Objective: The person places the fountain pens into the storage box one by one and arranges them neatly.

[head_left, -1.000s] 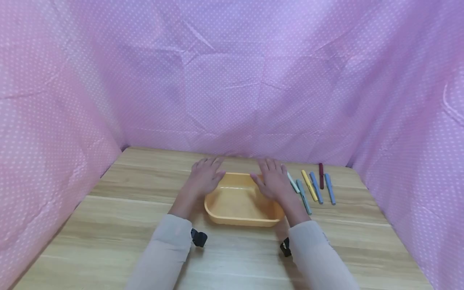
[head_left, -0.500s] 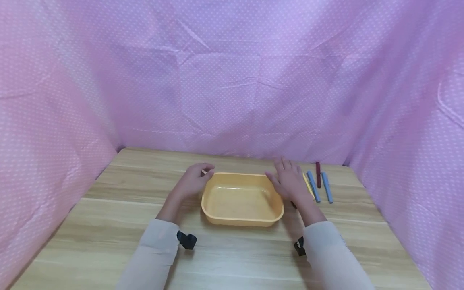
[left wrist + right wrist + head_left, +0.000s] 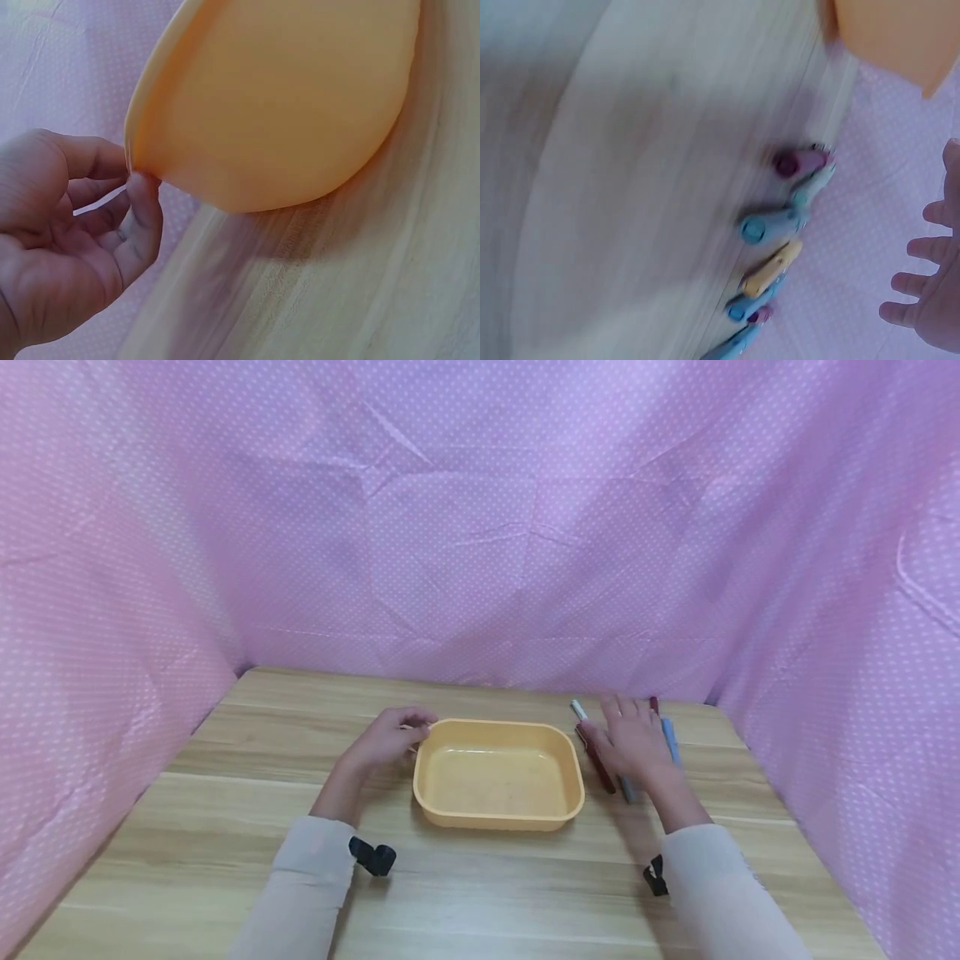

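A pale orange plastic basin (image 3: pixel 498 817) sits on the wooden table. At its back left corner my left hand (image 3: pixel 386 739) pinches the rim between thumb and fingers, as the left wrist view also shows. My right hand (image 3: pixel 636 745) hovers over a row of pens with its fingers spread, holding nothing. Around it show a dark red pen (image 3: pixel 597 764), a whitish pen (image 3: pixel 578 710), a teal pen (image 3: pixel 627 789) and a blue pen (image 3: pixel 670 739). A yellow pen (image 3: pixel 772 268) appears in the right wrist view; the hand hides it in the head view.
The wooden table (image 3: pixel 225 827) stretches around the basin. Pink dotted cloth (image 3: pixel 465 568) hangs behind and on both sides, close to the table's back edge. A black wrist camera (image 3: pixel 372 857) sits on the left wrist, another (image 3: pixel 656 877) on the right.
My right hand has left the basin's right side and moved right over the pens, uncovering a dark red one. My left hand has shifted slightly left and now pinches the rim.
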A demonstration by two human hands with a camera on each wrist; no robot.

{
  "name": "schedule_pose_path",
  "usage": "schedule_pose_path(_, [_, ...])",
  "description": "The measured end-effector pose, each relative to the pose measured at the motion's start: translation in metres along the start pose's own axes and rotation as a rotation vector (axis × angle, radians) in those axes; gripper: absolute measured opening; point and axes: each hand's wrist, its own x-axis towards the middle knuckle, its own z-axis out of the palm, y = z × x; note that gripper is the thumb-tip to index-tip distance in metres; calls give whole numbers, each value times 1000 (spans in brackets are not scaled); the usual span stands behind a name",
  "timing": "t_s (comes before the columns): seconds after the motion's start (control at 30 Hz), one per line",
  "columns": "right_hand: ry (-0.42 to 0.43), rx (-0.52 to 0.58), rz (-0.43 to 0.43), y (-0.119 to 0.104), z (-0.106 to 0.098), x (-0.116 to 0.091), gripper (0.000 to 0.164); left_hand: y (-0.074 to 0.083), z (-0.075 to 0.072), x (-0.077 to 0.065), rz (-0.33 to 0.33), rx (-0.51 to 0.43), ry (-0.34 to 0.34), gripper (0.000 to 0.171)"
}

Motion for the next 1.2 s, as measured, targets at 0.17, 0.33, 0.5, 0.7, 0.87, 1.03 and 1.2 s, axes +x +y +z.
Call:
schedule_pose_path(0.17, [1,-14,3,13,-4,-5,72,-3,-3,1,-47,-138,-14,33])
schedule_pose_path(0.33, [5,-23,18,26,-9,-9,69,-7,-5,1,-56,-200,-36,36])
schedule_pose_path(0.5, [-3,-57,33,42,-12,-13,68,-13,-6,2,-48,-234,-51,38])
schedule_pose_path(0.7, [-22,-37,65,63,-14,-20,68,-16,-2,1,-51,-279,-49,36])
schedule_pose_path(0.87, [-36,-26,88,77,-10,-20,68,-15,-2,-2,-45,-276,-45,34])
schedule_pose_path(1.03, [-27,-8,75,93,-7,-19,66,-10,-2,-2,-47,-221,-31,33])
schedule_pose_path(1.2, [-39,63,44,106,-2,-18,65,-9,-4,-2,-45,-213,-29,33])
